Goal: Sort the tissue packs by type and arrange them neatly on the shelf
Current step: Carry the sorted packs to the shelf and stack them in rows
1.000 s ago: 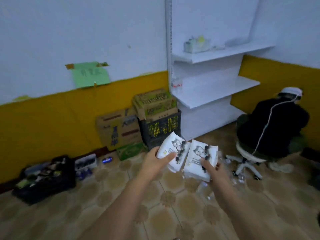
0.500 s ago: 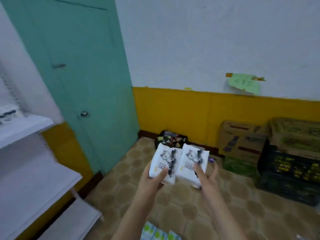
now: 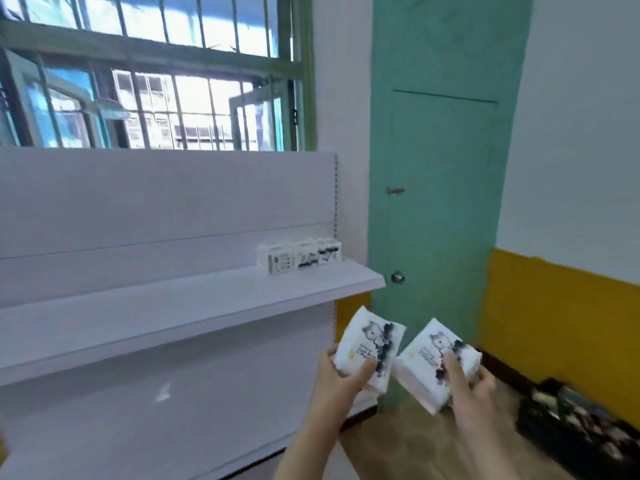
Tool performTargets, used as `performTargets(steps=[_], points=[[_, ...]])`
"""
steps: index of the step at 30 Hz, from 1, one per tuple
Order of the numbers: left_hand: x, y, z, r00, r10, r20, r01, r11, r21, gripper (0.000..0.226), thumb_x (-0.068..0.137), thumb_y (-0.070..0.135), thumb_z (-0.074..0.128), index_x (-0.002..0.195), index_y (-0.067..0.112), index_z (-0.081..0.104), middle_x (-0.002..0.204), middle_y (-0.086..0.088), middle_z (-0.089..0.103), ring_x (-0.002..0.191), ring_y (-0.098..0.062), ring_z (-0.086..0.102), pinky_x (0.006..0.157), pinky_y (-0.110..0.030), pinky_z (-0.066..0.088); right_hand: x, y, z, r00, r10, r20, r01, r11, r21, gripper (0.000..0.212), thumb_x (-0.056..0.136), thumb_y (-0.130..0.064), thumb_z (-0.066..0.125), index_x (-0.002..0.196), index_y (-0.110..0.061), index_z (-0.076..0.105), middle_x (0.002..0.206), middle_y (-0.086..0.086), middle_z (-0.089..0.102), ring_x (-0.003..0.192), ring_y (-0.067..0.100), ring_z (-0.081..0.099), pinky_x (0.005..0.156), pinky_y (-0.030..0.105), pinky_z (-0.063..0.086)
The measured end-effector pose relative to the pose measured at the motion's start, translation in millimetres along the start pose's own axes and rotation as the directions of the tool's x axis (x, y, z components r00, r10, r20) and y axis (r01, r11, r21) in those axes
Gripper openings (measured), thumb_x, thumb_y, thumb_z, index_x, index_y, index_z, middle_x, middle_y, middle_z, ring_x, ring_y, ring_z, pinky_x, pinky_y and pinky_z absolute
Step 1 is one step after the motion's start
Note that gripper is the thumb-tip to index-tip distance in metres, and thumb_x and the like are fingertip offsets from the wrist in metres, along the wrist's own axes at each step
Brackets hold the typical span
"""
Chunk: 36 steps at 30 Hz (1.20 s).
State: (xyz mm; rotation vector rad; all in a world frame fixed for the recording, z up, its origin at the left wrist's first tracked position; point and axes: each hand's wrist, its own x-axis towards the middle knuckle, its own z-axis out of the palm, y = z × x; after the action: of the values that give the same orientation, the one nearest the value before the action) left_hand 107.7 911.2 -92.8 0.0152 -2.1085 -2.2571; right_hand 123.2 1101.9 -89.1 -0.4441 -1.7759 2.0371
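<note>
Two tissue packs [image 3: 369, 344], gripped in both hands [image 3: 341, 377]

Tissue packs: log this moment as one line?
left hand: holds tissue pack | right hand: holds second pack | shelf: ahead

Daylight pours through the barred window [image 3: 149, 81], overexposed and glaring; the room is evenly bright, the whole picture is soft with motion blur, and straight lines bow at the edges.
</note>
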Motion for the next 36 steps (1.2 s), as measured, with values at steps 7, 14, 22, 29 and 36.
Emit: performTargets(steps=[7,14,22,29,36], points=[[72.3,11.9,-107.3,0.985,0.115,-0.131,-0.095,0.984,0.153,0.043,0.077,0.023,0.084,0.112,0.033,0.062,0.104,0.008,0.072,0.086,-0.004,0.07,0.065,-0.018,0.056,30.7,17.7,119.4,0.995,0.088,0.039,-0.091,0.991,0.094,0.056,0.085,-0.046,0.067,0.119,-0.015,0.036,0.106,0.015,0.063,0.089,0.027,0.064,0.071,0.037,0.051],[182.7,21.7,-140.6,0.952,0.219,-0.212,-0.166,0.956,0.241,0.05,0.082,0.021,0.079,0.12,0.029,0.047,0.108,0.008,0.062,0.09,-0.003,0.062,0.055,-0.009,0.049,131.6,30.8,210.7,0.992,0.08,0.1,-0.1,0.972,0.214,0.057,0.08,-0.038,0.075,0.118,-0.012,0.042,0.107,0.012,0.063,0.095,0.028,0.065,0.083,0.045,0.055],[326.7,27.5,-174.6,0.936,0.243,-0.254,-0.117,0.898,0.425,0.057,0.079,0.026,0.083,0.121,0.029,0.044,0.112,0.006,0.062,0.094,-0.01,0.066,0.07,-0.022,0.057,268.6,50.9,333.9,0.97,0.005,0.245,-0.081,0.95,0.302,0.042,0.086,-0.04,0.071,0.122,-0.046,0.049,0.128,0.005,0.059,0.109,0.025,0.063,0.095,0.048,0.052],[403.7,9.2,-205.5,0.965,0.211,-0.152,-0.105,0.851,0.514,0.054,0.081,0.017,0.081,0.121,0.032,0.047,0.115,0.003,0.064,0.094,-0.004,0.068,0.07,-0.018,0.055,341.7,66.7,403.9,0.833,-0.029,0.553,-0.098,0.975,0.2,0.05,0.091,-0.038,0.065,0.135,-0.046,0.044,0.134,-0.009,0.051,0.114,0.01,0.056,0.1,0.032,0.045],[441.2,-7.7,-216.8,0.965,0.238,-0.109,-0.146,0.834,0.532,0.063,0.085,0.028,0.066,0.135,0.046,0.031,0.14,0.004,0.048,0.124,-0.016,0.057,0.105,-0.043,0.048,397.6,79.6,404.0,0.809,-0.019,0.587,0.148,0.974,-0.174,0.049,0.094,-0.031,0.064,0.14,-0.028,0.047,0.14,-0.002,0.051,0.123,0.017,0.05,0.101,0.034,0.041]])
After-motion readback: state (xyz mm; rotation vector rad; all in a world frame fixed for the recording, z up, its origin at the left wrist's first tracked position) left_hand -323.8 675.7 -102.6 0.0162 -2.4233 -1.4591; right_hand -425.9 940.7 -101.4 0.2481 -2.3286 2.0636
